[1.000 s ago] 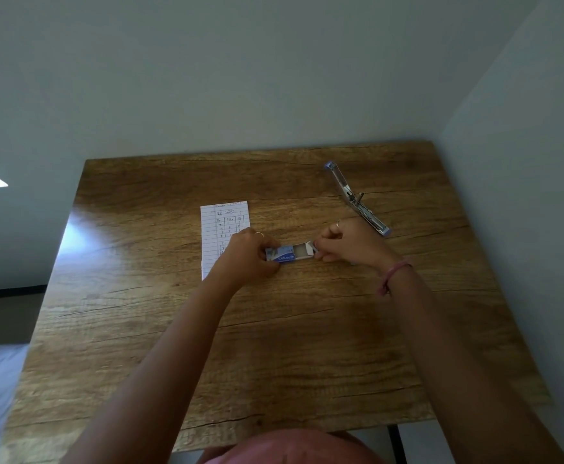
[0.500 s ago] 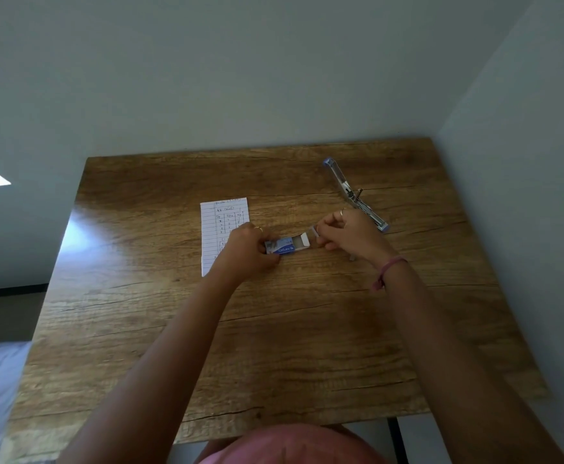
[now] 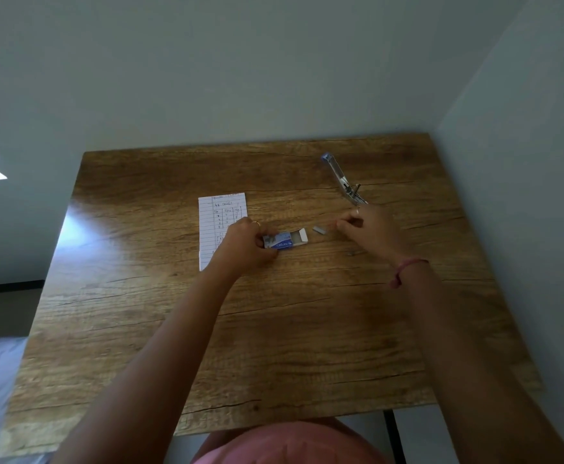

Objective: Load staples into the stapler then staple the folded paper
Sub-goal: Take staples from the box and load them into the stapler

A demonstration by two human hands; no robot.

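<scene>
My left hand [image 3: 244,244] grips the open staple box [image 3: 284,240] on the worktop [image 3: 307,329], w/ my right hand [image 3: 367,229] pinching a staple strip [image 3: 321,229] just beside it. Stapler [image 3: 342,179] lies opened behind, paper [image 3: 218,216] at left.

Handwriting in a ruled table on the paper [image 3: 222,216] behind the left hand [image 3: 243,244] — illegible. White print on the blue staple box [image 3: 284,241] it grips — unreadable too.
</scene>
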